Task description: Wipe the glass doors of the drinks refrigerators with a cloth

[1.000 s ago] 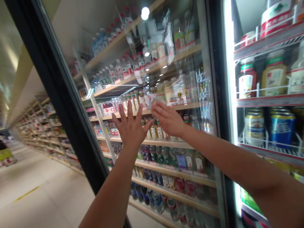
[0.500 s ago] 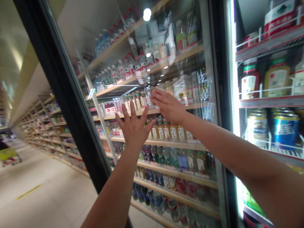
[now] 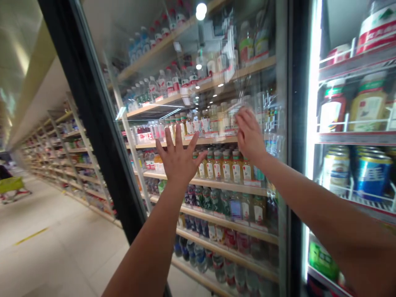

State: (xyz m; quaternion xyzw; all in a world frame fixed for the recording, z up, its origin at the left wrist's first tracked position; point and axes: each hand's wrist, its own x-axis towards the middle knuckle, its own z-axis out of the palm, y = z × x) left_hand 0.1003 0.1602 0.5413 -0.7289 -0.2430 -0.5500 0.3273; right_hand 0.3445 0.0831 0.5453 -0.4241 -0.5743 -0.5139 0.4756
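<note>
Rightward across the clear glass door, the bare right hand is shifting, fingers bunched (anything held? can't tell); the bare left hand is splaying wide, seemingly touching it. Overreaching could be banging knuckles on the black upright frame: little glass is remaining rightward.

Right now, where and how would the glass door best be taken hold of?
Probably by its black frame at the picture's left, gripped from the aisle side: it is a long, narrow bar with floor showing beyond it. The glass before the spread left hand looks flat, with nothing to curl around.
</note>
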